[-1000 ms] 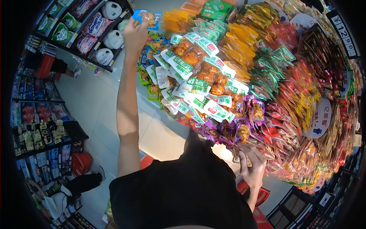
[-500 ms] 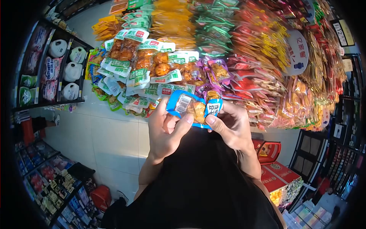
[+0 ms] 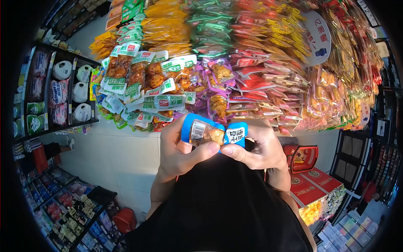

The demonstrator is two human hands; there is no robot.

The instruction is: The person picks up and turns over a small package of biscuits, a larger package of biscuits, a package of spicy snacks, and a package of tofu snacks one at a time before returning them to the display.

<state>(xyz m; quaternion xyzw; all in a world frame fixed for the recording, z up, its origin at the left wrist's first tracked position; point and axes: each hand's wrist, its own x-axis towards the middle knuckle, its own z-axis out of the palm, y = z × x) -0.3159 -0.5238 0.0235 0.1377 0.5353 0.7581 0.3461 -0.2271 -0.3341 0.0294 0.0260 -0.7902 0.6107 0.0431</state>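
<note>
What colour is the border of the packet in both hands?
The packet's border is blue, shown in the head view.

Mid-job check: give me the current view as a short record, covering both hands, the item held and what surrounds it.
left hand: gripping the left end of the blue packet
right hand: gripping its right end
packet state: bent between the hands, barcode at left
beyond it: purple packets, with white-and-green packets to their left
right side: red basket near red boxes
left side: shelved white jugs
</note>
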